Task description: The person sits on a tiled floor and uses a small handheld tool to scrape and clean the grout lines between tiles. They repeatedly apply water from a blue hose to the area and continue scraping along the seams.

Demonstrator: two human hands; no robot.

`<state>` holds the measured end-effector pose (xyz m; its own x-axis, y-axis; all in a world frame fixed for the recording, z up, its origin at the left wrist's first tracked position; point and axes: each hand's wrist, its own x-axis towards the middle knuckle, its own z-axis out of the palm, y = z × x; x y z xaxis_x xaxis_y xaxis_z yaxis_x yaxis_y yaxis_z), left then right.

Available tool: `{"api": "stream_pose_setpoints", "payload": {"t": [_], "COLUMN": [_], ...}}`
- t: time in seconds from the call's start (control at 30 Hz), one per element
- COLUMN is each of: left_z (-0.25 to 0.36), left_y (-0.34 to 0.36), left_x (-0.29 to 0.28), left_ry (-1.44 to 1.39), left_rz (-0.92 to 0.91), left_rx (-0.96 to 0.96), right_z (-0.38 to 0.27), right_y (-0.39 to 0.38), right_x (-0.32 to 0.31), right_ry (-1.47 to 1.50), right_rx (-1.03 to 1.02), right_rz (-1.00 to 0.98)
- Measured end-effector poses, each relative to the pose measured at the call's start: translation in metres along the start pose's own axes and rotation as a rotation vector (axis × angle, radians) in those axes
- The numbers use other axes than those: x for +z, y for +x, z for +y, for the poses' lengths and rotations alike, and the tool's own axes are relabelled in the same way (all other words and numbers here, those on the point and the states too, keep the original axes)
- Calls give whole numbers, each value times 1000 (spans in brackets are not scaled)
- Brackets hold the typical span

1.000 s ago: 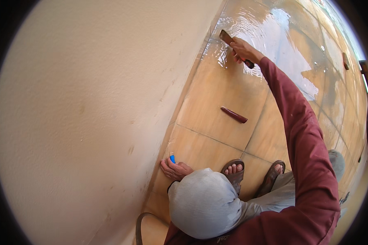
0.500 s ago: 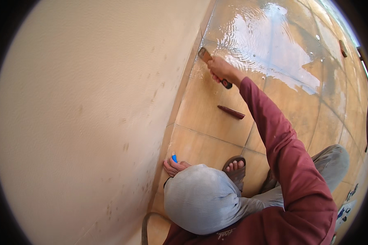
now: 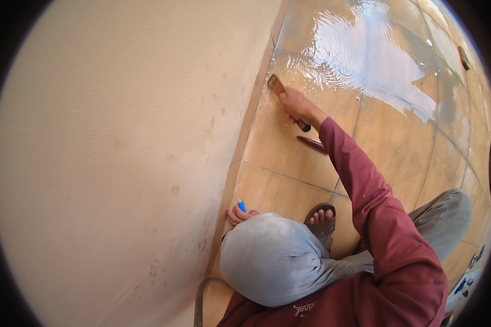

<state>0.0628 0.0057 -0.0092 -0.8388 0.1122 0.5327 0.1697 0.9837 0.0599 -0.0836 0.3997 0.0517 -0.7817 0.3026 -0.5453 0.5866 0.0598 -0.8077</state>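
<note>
My right hand (image 3: 298, 107) is closed round the dark handle of a scraper (image 3: 275, 84). Its flat blade rests at or just above the floor tiles, close to the foot of the wall. Partly behind my right wrist lies a slim dark red object (image 3: 311, 144) on the tiles; its kind is unclear. Low on the left, my left hand (image 3: 241, 216) is closed beside the skirting, with a small blue piece (image 3: 241, 206) standing out between the fingers. What that piece belongs to is hidden by my hand and my grey-trousered knee (image 3: 275, 259).
A cream wall (image 3: 120, 136) with brown specks fills the left, edged by tile skirting (image 3: 249, 117). Rippled water (image 3: 365, 54) spreads over the far floor. A grey-brown hose-like strip (image 3: 200, 300) curves at the lower left. My sandalled foot (image 3: 322, 220) stands on the tiles.
My right hand has drawn the scraper a little nearer along the skirting, and now partly covers the dark red object. The view has shifted slightly. My left hand keeps its hold on the blue piece.
</note>
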Motion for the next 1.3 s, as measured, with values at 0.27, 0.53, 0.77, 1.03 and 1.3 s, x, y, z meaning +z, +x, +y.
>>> {"api": "stream_pose_setpoints", "payload": {"t": [0.27, 0.53, 0.77, 1.03, 1.3], "left_z": [-3, 7, 3, 10, 9], "left_y": [5, 5, 6, -3, -8], "left_x": [2, 2, 0, 8, 20], "left_ry": [-19, -37, -1, -11, -18], "left_rz": [-24, -44, -62, -73, 7], "left_rx": [16, 15, -2, -17, 3], "right_z": [2, 41, 18, -29, -24], "right_y": [-25, -68, -72, 51, 50], "right_x": [73, -31, -153, -136, -144], "right_ry": [208, -873, -1470, -1632, -1593], "right_rx": [53, -407, -335, -533, -584], "right_rz": [191, 406, 228, 279, 405]}}
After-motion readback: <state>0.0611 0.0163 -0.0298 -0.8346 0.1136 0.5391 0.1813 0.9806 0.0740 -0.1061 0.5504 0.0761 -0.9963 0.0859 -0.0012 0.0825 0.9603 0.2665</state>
